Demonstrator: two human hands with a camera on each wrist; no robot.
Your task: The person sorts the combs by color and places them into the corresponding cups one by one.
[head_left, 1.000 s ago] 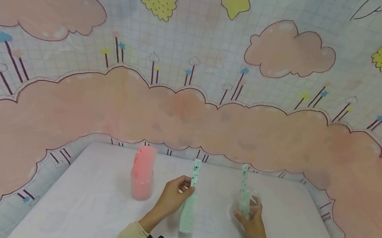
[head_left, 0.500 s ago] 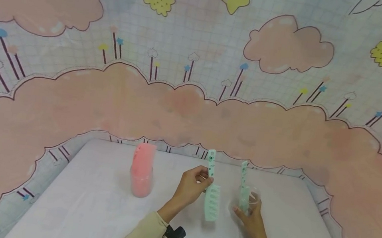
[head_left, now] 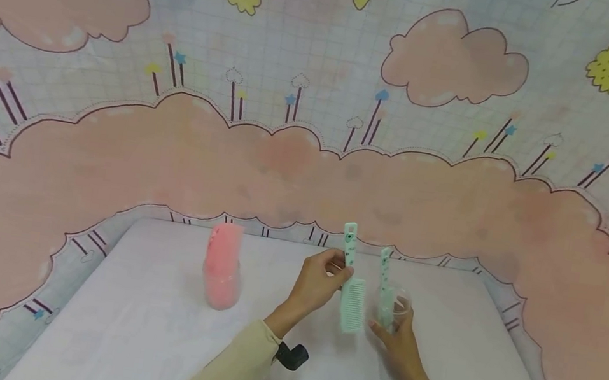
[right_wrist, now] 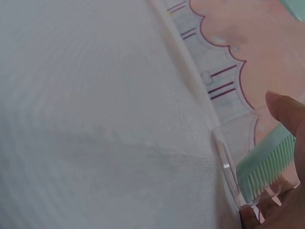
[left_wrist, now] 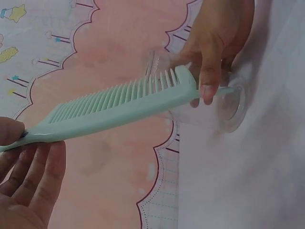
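My left hand (head_left: pixel 321 282) pinches a mint-green comb (head_left: pixel 351 305) near its patterned handle and holds it above the table, teeth end down. Just right of it, my right hand (head_left: pixel 404 344) is curled round a clear plastic cup (head_left: pixel 403 297). A second green comb (head_left: pixel 385 268) stands in this cup with its handle sticking up, and the right wrist view shows its toothed end (right_wrist: pixel 267 160) near the bottom. Seen from the left wrist, the held comb's tip (left_wrist: pixel 183 88) overlaps the right thumb and cup; whether they touch, I cannot tell.
A second clear cup (head_left: pixel 220 298) stands to the left with a tall pink thing (head_left: pixel 225 244) in it, its kind unclear. White cloth covers the table (head_left: pixel 146 336). Behind rises a backdrop (head_left: pixel 283 174) printed with clouds and stars.
My left hand has carried the green comb rightward and up, toward the right-hand cup. My right hand keeps hold of its cup. The head view has tilted slightly.
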